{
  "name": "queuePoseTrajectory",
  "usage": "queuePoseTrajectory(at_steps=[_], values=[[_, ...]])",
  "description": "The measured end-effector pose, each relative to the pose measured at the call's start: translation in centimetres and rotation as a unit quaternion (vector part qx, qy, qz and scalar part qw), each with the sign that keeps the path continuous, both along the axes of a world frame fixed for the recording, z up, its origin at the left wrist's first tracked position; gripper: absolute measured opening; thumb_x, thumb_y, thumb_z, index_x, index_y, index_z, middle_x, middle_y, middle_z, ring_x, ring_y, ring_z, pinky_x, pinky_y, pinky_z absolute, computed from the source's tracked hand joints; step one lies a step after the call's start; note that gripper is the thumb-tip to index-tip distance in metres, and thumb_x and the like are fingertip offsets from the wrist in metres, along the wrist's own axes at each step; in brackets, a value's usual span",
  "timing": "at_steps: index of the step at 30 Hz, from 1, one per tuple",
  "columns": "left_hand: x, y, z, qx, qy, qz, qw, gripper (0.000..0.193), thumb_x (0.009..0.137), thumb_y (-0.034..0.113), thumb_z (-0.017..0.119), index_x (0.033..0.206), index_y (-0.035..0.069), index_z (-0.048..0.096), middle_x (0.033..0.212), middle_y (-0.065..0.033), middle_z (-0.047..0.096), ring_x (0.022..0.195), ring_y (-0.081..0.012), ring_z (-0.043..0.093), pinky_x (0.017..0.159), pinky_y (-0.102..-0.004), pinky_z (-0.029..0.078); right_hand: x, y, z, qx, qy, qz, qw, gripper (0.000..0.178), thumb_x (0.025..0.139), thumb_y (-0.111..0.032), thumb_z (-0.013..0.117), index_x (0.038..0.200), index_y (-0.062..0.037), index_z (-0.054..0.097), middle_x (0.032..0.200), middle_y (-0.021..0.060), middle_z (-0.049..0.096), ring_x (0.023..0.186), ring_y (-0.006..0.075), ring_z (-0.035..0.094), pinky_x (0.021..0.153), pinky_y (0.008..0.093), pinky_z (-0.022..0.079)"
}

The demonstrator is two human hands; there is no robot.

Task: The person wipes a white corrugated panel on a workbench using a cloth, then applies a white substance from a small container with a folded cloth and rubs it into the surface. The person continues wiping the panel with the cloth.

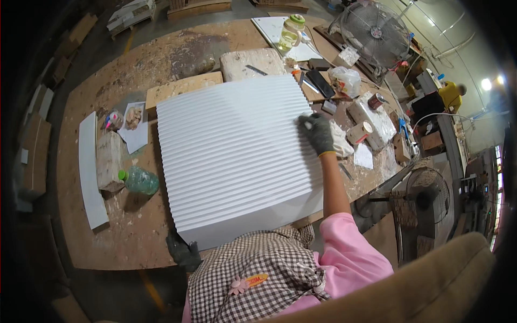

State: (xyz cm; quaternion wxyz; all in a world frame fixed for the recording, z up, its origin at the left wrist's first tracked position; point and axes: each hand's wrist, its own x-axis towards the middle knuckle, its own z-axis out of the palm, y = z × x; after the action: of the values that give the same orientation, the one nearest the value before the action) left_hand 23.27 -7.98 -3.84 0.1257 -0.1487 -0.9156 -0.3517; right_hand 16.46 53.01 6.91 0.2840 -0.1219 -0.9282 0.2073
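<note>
**Two gloved hands on a ribbed white panel**

A large white ribbed panel [237,156] lies flat on the worktop [134,237], its ridges running roughly side to side across the person's front, so its long ridge lines stretch from one hand's side toward the other. The right hand [318,133], in a dark glove, rests at the panel's far right edge with the fingers curled over it; something small and pale seems pinched at the fingertips, though what it is cannot be made out. The left hand [184,252], also dark-gloved, sits at the panel's near left corner, just under the edge; whether it is gripping or only pressing against the corner cannot be told. The panel thus lies between the two hands, inward of each: left of the right hand, and up and to the right of the left hand.

Just beyond the right hand sit a crumpled white cloth [340,141] and a roll of tape [360,132]. Farther past that hand, a clear plastic bag [346,79] holds something pale, and a lidded jug [291,32] with yellowish liquid stands on a white board. Out from the left hand lies a green plastic bottle [140,180] on its side, beside a plaster-crusted block [109,160].
</note>
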Motion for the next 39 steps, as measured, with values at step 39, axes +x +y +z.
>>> queuePoseTrajectory(at_steps=[39], values=[[-0.3, 2.8, 1.1, 0.131, -0.076, 0.024, 0.988, 0.093, 0.093, 0.065, 0.057, 0.144, -0.011, 0.040, 0.146, -0.0248, 0.047, 0.132, -0.0370, 0.048, 0.113, -0.0444, 0.034, 13.6, -2.9, 1.1, -0.248, -0.036, -0.185, 0.950, 0.026, 0.090, -0.010, 0.068, 0.116, -0.0078, 0.071, 0.077, 0.0081, 0.066, 0.057, 0.0209, 0.064, 0.057, 0.0327, 0.055]])
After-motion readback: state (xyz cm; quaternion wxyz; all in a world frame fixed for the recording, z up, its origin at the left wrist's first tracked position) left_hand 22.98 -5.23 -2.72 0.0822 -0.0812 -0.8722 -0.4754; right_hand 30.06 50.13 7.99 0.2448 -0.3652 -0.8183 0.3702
